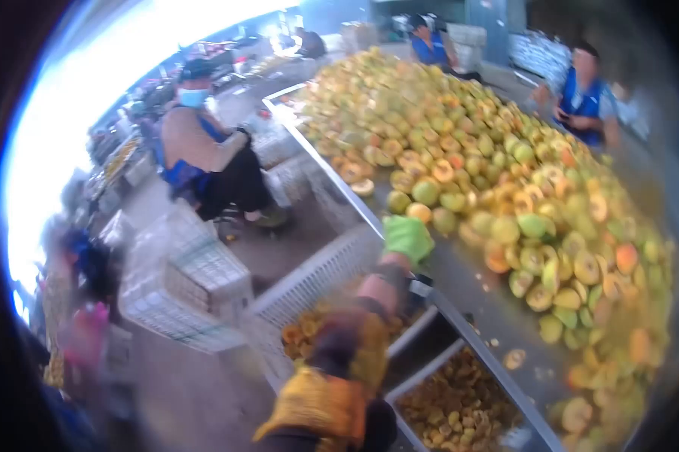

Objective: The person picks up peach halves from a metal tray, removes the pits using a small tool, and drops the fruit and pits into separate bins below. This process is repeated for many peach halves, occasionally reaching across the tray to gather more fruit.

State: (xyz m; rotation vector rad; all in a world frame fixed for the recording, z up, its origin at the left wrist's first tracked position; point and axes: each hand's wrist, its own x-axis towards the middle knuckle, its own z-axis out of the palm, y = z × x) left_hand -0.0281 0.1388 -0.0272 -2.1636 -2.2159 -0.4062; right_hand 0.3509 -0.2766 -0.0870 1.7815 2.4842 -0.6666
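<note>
Yellow-green round fruit [505, 229], many already halved, some yet uncut, covers the grey metal table [454, 275]; the green-gloved left hand's [408, 239] grip is unclear, the right unseen.

The hand [409, 239] is at the left edge of a table [456, 286]. Fruit [505, 226] is heaped on the table, right of the hand and beyond it. Below and left of the hand, beside the table, a crate [317, 273] holds fruit pieces [302, 337]; nearer the viewer, a bin [428, 367] holds more. Farther left, other crates [189, 282] sit on the floor [204, 388]. Beyond them sits a person [204, 147]. Two people [587, 105] are behind the heap.
</note>
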